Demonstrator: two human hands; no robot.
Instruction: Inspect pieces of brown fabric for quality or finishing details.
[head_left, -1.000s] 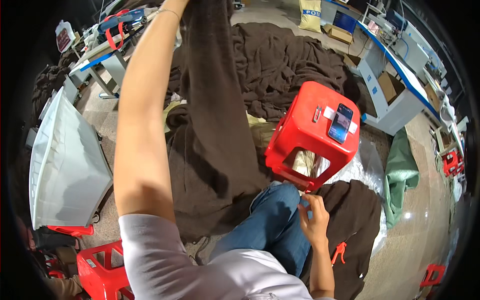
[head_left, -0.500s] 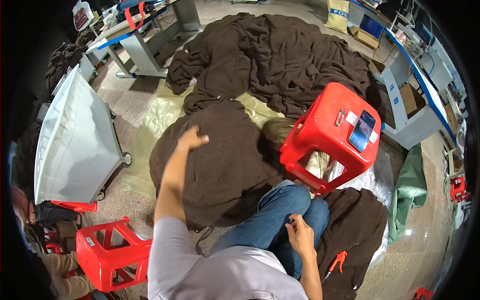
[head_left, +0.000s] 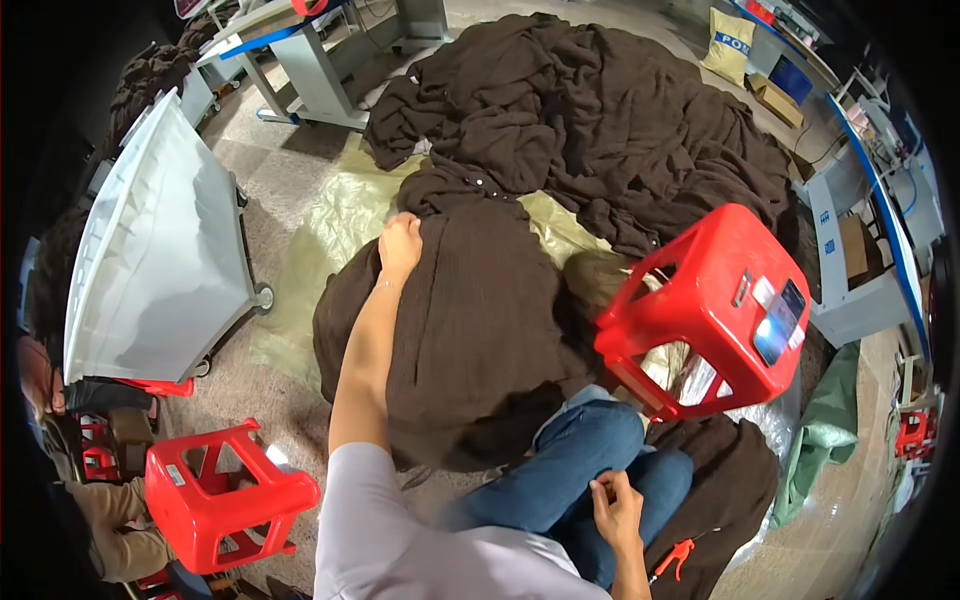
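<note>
1. Red plastic stools: two in full view, one (head_left: 715, 305) at 3 o'clock, one (head_left: 222, 497) at 8 o'clock.
2. Phone: one (head_left: 779, 322), lying on the 3 o'clock stool.
3. Dark brown garment heaps: one large pile (head_left: 610, 120) at 12 o'clock, one spread piece (head_left: 480, 320) at centre.
4. White cart: one (head_left: 155, 250) at 9 o'clock.

Beside the red plastic stool (head_left: 728, 300), the left hand (head_left: 400, 243) presses flat on a dark brown knitted garment (head_left: 470, 330), while the right hand (head_left: 617, 507) rests closed on the blue-jeaned knee (head_left: 590, 450).

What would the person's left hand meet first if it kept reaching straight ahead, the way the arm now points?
Probably the big heap of dark brown garments. The left hand rests on the nearer brown garment and points up the picture toward that heap, though depth is hard to judge.
</note>
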